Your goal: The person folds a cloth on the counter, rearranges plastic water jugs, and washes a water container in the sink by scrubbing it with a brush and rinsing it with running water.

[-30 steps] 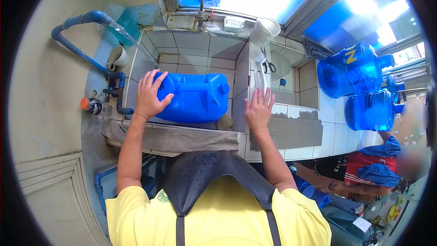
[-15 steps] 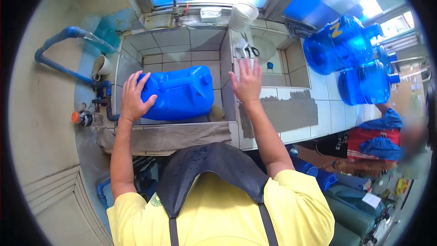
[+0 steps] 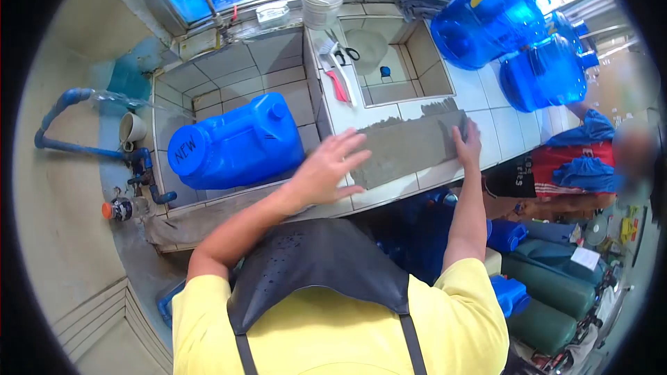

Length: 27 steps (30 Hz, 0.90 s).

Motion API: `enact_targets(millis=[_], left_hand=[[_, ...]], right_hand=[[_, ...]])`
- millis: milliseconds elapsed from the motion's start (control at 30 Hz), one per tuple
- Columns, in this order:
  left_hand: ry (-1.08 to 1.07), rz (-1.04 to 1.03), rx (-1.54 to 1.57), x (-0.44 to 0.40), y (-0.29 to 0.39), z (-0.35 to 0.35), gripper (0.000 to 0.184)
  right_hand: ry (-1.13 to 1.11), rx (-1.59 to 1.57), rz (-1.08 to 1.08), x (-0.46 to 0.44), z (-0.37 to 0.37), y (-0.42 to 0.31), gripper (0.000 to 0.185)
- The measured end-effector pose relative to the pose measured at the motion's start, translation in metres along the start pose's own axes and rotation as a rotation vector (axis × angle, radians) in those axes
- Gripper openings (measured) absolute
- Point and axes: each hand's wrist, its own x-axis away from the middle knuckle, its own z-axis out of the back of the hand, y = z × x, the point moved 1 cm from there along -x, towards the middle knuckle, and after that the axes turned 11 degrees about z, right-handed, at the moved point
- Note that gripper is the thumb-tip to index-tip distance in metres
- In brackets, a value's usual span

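A blue plastic jug (image 3: 240, 140) lies on its side in the left tiled basin, its round end marked "NEW". My left hand (image 3: 328, 168) is open, fingers spread, at the left end of a flat grey-brown cloth (image 3: 406, 149) on the white tiled counter. At the cloth's right end is my right hand (image 3: 468, 144), thumb and fingers apart, touching its edge. Behind the cloth lie a white brush (image 3: 348, 82), a red-handled tool (image 3: 336, 86) and black-handled scissors (image 3: 349, 53).
Water runs from a blue pipe (image 3: 66, 101) toward the left basin. Large blue water bottles (image 3: 479, 24) stand on the right counter. A smaller basin (image 3: 417, 87) holds a blue cap (image 3: 385, 71). A white bucket (image 3: 322, 5) sits by the window. Another person (image 3: 573, 160) is at right.
My left hand has left the jug and moved right to the cloth. My right hand has moved right to the cloth's far end. The view has turned, and the jug's marked end now shows.
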Motion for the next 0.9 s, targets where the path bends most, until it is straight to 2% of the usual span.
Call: enact_targets(millis=[33,100,200,267,367,500,633,700,767,833,867,900], left_hand=[[-0.127,-0.020,-0.041,-0.009,0.000,-0.027,0.080],[-0.202,-0.048,-0.106,-0.021,0.002,-0.067,0.088],[-0.176,-0.004,-0.164,-0.026,-0.014,-0.110,0.089],[-0.128,0.042,-0.221,-0.032,-0.021,-0.126,0.091],[-0.111,0.033,-0.256,-0.033,-0.022,-0.115,0.084],[-0.157,0.056,-0.311,-0.031,-0.030,-0.080,0.043],[-0.205,0.079,-0.426,-0.002,-0.050,-0.055,0.032],[-0.236,0.115,-0.426,0.002,-0.051,-0.034,0.031],[-0.069,0.163,-0.301,0.000,-0.042,-0.004,0.026],[0.038,0.228,-0.076,-0.012,-0.045,0.026,0.020],[0.140,0.276,0.036,-0.020,-0.043,0.043,0.019],[0.323,0.187,0.056,-0.032,-0.046,0.056,0.018]], right_hand=[[0.004,-0.002,-0.017,0.001,-0.007,-0.011,0.094],[0.006,0.451,0.081,0.002,-0.025,-0.040,0.091],[-0.014,0.437,0.095,0.003,-0.036,-0.060,0.088],[-0.001,0.301,0.352,0.005,-0.048,-0.072,0.075],[0.026,0.184,0.483,0.025,-0.066,-0.129,0.049],[-0.038,0.116,0.537,0.067,-0.088,-0.206,0.046],[0.121,0.103,0.549,0.093,-0.104,-0.266,0.042],[-0.035,-0.178,0.424,0.088,-0.107,-0.282,0.039],[-0.197,-0.453,0.300,0.080,-0.107,-0.297,0.040],[-0.188,-0.828,0.028,0.054,-0.106,-0.311,0.048],[-0.124,-1.016,0.014,0.035,-0.103,-0.323,0.061],[-0.210,-1.103,-0.080,0.015,-0.098,-0.334,0.064]])
